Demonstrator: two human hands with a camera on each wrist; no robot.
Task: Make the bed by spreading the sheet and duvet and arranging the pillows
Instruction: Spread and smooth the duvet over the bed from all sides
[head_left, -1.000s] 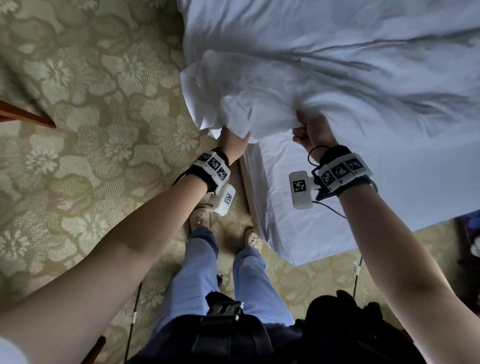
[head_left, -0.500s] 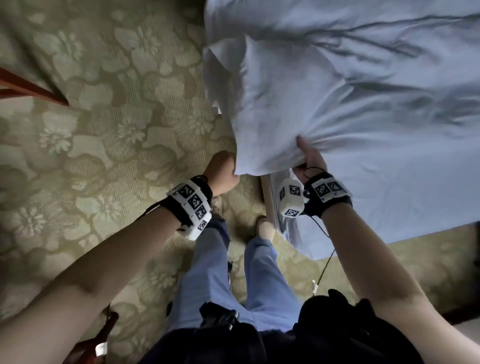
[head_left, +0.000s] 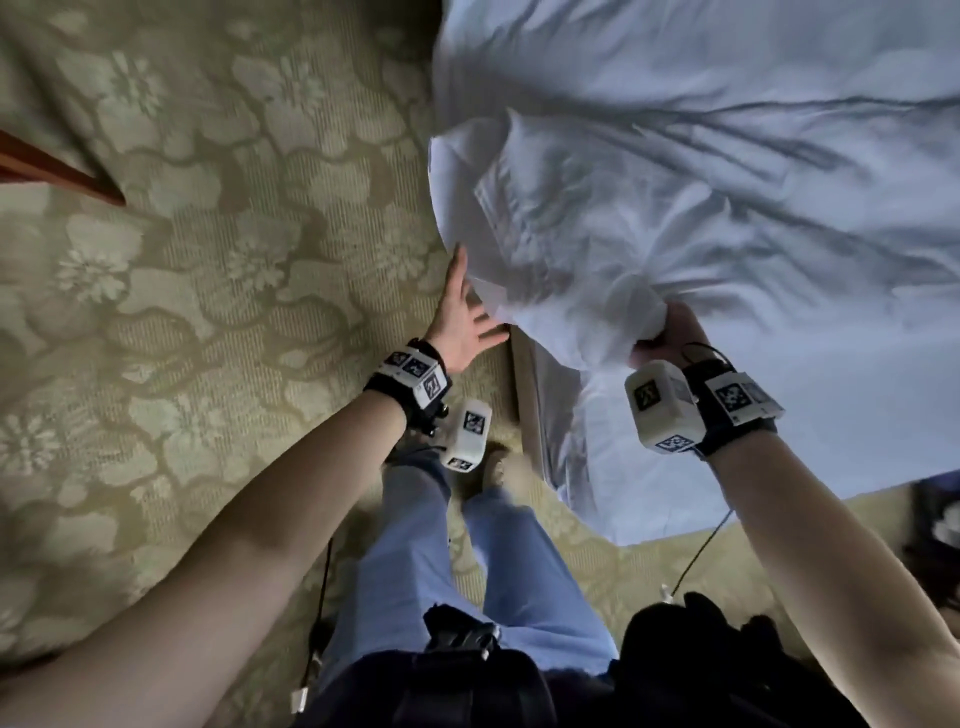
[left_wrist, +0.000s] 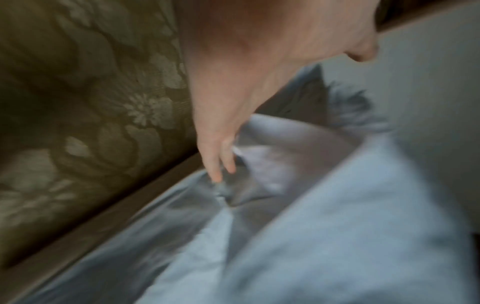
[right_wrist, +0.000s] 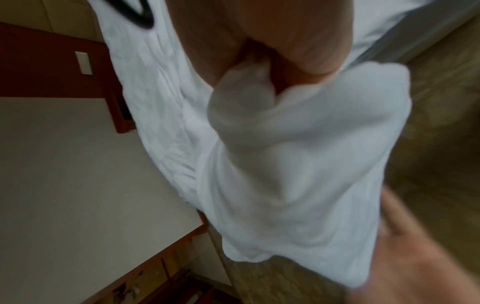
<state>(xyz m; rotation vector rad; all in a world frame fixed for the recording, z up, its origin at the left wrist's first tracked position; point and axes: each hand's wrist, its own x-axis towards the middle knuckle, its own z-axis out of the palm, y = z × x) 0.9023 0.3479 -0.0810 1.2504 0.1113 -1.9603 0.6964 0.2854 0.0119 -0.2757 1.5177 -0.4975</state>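
A person stands at the corner of a bed, a crumpled white cotton duvet bunched at the mattress edge and hanging over the side toward the olive carpet with a pale flower pattern. The right hand grips a wad of the duvet's edge, fingers curled tightly round the cloth and lifting it off the white fitted sheet that covers the mattress below. The left hand is spread wide and holds nothing, its fingers straight and reaching toward the drooping fold at the duvet's corner, just beside it or grazing it.

The head view shows broad bare carpet to the left of the bed, the person's blue jeans and feet close against the bed's side. A dark wooden strip cuts in at the far left edge.

The left wrist view, badly blurred, shows what the head view hides: a brown wooden bed-frame rail running along the carpet, with grey-white cloth tucked and gathered against it under the fingertips.

The right wrist view shows the held wad up close and, beyond it, a reddish wooden panel with a pale wall plate against a plain cream wall. The left hand's fingers appear blurred in its lower right corner.
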